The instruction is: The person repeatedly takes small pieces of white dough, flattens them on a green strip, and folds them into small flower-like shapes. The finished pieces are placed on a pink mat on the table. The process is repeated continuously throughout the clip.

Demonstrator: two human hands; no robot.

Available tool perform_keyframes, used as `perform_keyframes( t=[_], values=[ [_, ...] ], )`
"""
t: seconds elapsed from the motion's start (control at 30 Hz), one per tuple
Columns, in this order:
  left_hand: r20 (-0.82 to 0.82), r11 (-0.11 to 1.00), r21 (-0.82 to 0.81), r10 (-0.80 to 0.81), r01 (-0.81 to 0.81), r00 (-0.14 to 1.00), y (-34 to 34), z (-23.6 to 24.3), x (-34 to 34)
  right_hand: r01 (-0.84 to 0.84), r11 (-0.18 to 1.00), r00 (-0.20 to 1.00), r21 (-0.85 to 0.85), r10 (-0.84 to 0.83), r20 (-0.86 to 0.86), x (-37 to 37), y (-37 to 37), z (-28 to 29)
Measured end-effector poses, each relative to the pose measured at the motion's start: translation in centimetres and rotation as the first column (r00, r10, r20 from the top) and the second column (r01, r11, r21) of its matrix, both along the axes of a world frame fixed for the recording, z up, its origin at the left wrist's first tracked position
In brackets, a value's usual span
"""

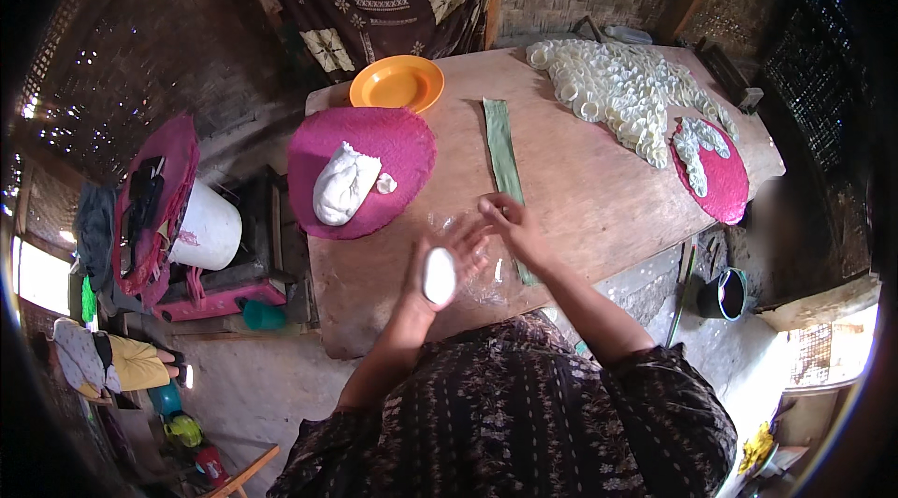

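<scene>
An oval lump of white dough (439, 275) rests on my left hand (430, 264), near the thumb, with the fingers stretched toward the right. Close by, my right hand (514, 227) has its fingers curled together just above the left fingertips; whatever they hold is too small to make out. Beneath the hands lies a crumpled clear plastic sheet (485, 296) with a small white strip (498, 271) on it. A long green leaf strip (502, 147) runs across the table, partly under my right hand. On a pink round mat (412, 147) sits a large dough mass (348, 185) beside a small dough piece (386, 184).
The wooden table (571, 189) also bears an orange plate (398, 84) and many small pale rounds (613, 82), some on a second pink mat (720, 185). A white bucket (208, 227) stands left; a dark bucket (723, 294) is at right. Someone in yellow shorts (140, 362) is at lower left.
</scene>
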State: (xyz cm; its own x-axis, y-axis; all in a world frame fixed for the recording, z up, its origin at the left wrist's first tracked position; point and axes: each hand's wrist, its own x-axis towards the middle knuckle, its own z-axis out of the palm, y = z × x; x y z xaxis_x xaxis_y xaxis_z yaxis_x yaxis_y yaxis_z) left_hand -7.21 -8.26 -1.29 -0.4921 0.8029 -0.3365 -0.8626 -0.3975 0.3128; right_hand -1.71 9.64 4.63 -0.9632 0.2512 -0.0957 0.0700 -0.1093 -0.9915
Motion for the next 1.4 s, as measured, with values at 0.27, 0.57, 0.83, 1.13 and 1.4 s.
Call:
perform_keyframes(
  t=[0.27, 0.57, 0.83, 1.13, 1.4],
  values=[
    [-0.300, 0.977, 0.076, 0.211, -0.197, 0.930, 0.5, 1.3, -7.5, -0.117, 0.696, 0.978, 0.708, -0.043, 0.203, 1.7, 2.6, 0.4],
    [0.027, 0.543, 0.839, -0.087, 0.025, 0.996, 9.0, -3.8, -4.6, -0.121, 0.920, 0.992, -0.372, 0.121, -0.024, -1.6, 2.0, 6.6],
    [-0.127, 0.984, 0.168, 0.081, -0.059, 0.989, 6.9, 0.8, -0.9, -0.055, 0.865, 0.995, 0.499, 0.088, -0.044, 1.0, 0.4, 1.3],
    [-0.842, 0.903, -0.428, -0.407, 0.020, 0.354, 8.1, -0.1, 1.9, -0.142, 0.960, 0.990, 0.242, 0.142, 0.021, 0.9, 7.9, 5.9],
    [-0.495, 0.781, -0.508, -0.609, -0.362, -0.619, 6.1, 1.3, 5.9, -0.161, 0.602, 0.987, 0.782, 0.085, 0.137, -0.3, 10.4, -5.9]
  ],
)
